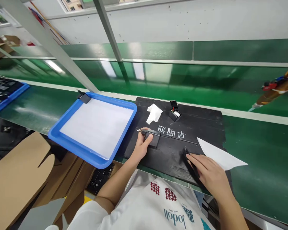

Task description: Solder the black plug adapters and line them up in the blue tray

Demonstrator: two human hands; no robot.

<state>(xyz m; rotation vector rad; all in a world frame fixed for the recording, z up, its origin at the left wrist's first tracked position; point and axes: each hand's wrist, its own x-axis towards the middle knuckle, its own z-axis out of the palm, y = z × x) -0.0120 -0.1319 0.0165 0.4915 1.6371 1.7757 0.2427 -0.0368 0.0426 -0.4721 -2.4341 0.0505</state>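
My left hand (142,145) is closed on a black power adapter (154,139), thumb on top, with its metal plug pins pointing left. A dark, flat black piece (191,164) is gripped in my right hand (207,171), tilted and smeared by motion; its kind is not clear. Both hands are over a black work mat (168,159) with white characters on it. Behind them on the mat, a small black casing (175,114) stands with its lid raised and coloured wires inside. A crumpled white cloth or paper (154,113) lies to its left.
On the left is a blue tray (132,118) lined with white, a black adapter (84,97) on its far corner. A white sheet (218,155) lies right of the mat. An amber-wrapped nozzle tool (268,94) hangs at right. Cardboard boxes (21,179) stand at lower left.
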